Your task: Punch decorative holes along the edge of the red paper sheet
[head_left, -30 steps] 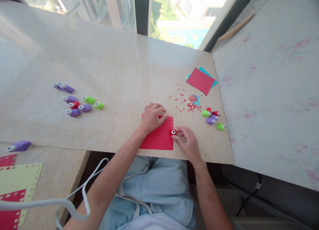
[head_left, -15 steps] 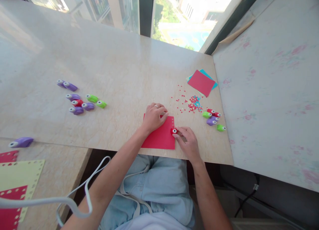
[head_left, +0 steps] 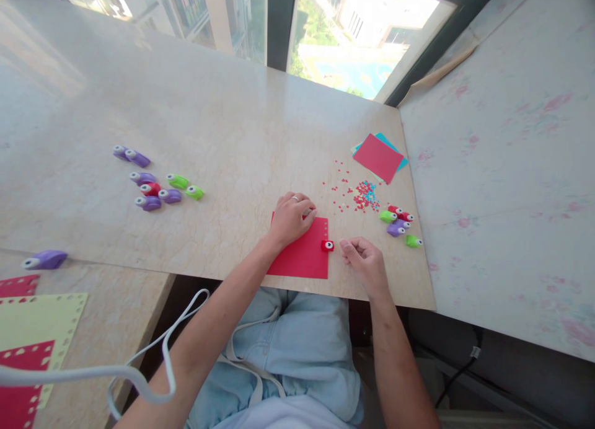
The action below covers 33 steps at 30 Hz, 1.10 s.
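A red sheet of paper (head_left: 297, 255) lies near the front edge of the table, with small holes down the upper part of its right side. My left hand (head_left: 294, 218) rests on its top portion, fingers curled, holding it down. A small red craft punch (head_left: 328, 245) sits on the sheet's right edge, below the holes. Just right of the punch and apart from it is my right hand (head_left: 365, 258), thumb and fingers drawn together; anything between them is too small to make out.
Loose punched confetti (head_left: 365, 196) and a stack of coloured paper (head_left: 379, 159) lie at back right. Several punches (head_left: 397, 229) stand near the wall, and more punches (head_left: 149, 203) at left. A white cable (head_left: 170, 348) and punched sheets (head_left: 28, 330) occupy the lower left.
My right hand has let go of the red punch and moved a little to the right. The punch stays on the paper's edge. My left hand remains on the sheet.
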{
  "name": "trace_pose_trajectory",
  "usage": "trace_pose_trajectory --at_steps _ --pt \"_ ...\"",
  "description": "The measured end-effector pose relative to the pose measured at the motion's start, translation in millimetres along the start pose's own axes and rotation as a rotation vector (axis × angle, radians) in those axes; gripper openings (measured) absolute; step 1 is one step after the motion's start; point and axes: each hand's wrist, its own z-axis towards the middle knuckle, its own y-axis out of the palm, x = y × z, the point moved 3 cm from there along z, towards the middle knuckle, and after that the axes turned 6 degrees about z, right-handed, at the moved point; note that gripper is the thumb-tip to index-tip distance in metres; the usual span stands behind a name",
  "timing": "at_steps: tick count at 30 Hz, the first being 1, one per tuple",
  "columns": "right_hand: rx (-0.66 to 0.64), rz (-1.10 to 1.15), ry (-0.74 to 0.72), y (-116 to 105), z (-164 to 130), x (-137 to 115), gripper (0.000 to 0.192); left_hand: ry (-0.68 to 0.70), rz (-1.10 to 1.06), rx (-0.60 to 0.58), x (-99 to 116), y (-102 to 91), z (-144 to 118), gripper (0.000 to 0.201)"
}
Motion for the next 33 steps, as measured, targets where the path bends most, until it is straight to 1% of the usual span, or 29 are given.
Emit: trace_pose_trajectory --at_steps 4,7,13,16,22,29,33 --pt "-0.102 -0.056 0.094 -1 7 -8 0.049 -0.002 0.006 -0.003 1 -0.8 0 0.016" --pt "-0.163 -0.064 0.12 1 11 -11 0.05 -0.008 0.009 -0.006 0 0.0 0 0.016" --pt "-0.174 -0.141 0.108 1 15 -10 0.05 -0.005 0.009 -0.007 -1 1.3 0 0.017" --pt "-0.221 -0.163 0.118 1 18 -10 0.049 -0.01 0.016 -0.012 -1 0.7 0 0.017" --pt "-0.326 -0.163 0.164 1 24 -14 0.046 -0.006 0.002 -0.011 0 0.9 0 0.016" --pt "-0.372 -0.104 0.285 3 25 -11 0.046 -0.003 0.009 -0.004 -1 1.2 1 0.018" --pt "-0.392 -0.129 0.296 2 25 -8 0.049 0.001 0.011 -0.005 -2 1.7 1 0.018"
